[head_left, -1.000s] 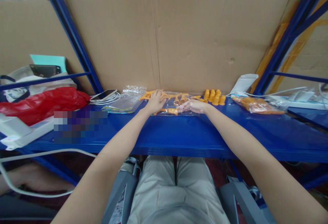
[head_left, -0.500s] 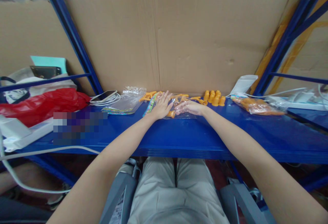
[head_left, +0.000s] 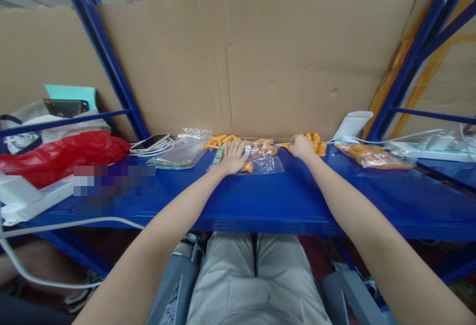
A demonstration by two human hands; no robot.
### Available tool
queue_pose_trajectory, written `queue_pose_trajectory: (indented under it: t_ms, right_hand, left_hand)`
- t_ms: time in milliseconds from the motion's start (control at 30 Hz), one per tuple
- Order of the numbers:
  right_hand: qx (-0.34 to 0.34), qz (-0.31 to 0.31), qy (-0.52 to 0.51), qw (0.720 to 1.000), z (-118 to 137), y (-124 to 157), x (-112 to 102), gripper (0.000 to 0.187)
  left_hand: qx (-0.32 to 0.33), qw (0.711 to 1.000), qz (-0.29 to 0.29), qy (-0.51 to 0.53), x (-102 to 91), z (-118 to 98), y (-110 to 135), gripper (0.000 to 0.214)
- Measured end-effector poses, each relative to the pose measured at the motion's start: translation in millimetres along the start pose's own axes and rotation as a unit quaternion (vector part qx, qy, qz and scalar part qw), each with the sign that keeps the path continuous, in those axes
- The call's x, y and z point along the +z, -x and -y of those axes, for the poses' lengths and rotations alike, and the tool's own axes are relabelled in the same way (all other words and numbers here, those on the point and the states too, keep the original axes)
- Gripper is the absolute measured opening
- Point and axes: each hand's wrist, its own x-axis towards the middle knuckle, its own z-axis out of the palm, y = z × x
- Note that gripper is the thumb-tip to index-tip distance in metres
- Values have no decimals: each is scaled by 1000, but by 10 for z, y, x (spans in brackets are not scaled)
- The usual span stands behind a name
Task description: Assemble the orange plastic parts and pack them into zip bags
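My left hand lies flat, fingers spread, on a clear plastic bag holding small orange pieces on the blue shelf. My right hand reaches to the back right and closes over a cluster of upright orange caps by the cardboard wall; what the fingers hold is hidden. Loose orange pieces lie behind the left hand.
An empty clear bag and a phone with white cable lie to the left, then a red bag. A filled bag of orange pieces and a white pouch sit right. Cardboard backs the shelf.
My right hand left the plastic bag and moved right and back to the upright orange caps. My left hand stayed on the bag, which has shifted slightly nearer.
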Motion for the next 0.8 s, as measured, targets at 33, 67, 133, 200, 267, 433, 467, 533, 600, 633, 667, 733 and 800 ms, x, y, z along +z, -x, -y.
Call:
queue_pose_trajectory:
  t_ms: [33,67,133,200,267,433,467,533,600,633,667,733,800]
  right_hand:
    - [6,15,20,1000,-48,3,21,17]
    - [14,35,29,999,-91,2,46,22]
    - [24,74,34,996,-157,-13,98,30]
    - [22,98,37,994,-194,-41,134,33]
    - [17,110,46,993,-200,-66,144,32]
    - [23,69,57,996,-118,-48,85,30]
    - [27,49,55,997,-94,-38,65,30]
    - [28,9,43,999,-45,-25,21,31]
    - [18,-30,25,999,6,-26,-24,32]
    - [10,-49,11,999,31,-32,-46,32]
    - [0,-66,-6,998,57,-41,-68,31]
    - [-24,-93,-58,994,108,-67,-114,28]
    - [-48,-108,-132,984,155,-91,-164,23]
  left_hand:
    - [1,1000,1,2,0,7,-2,66]
    - [2,1000,2,4,1,16,-5,66]
    - [5,1000,3,8,0,33,-11,67]
    - [3,1000,7,11,-8,41,-13,68]
    - [0,1000,13,10,-23,38,-9,69]
    - [-5,1000,30,6,-46,18,4,69]
    - [-4,1000,29,6,-45,19,3,69]
    - [1,1000,28,4,-39,27,-4,68]
    - [5,999,33,-1,-34,38,-12,68]
    - [7,999,37,-3,-33,43,-15,68]
    - [9,999,41,-5,-34,48,-17,68]
    - [12,999,49,-5,-39,54,-20,68]
    - [12,998,58,-2,-50,54,-19,69]
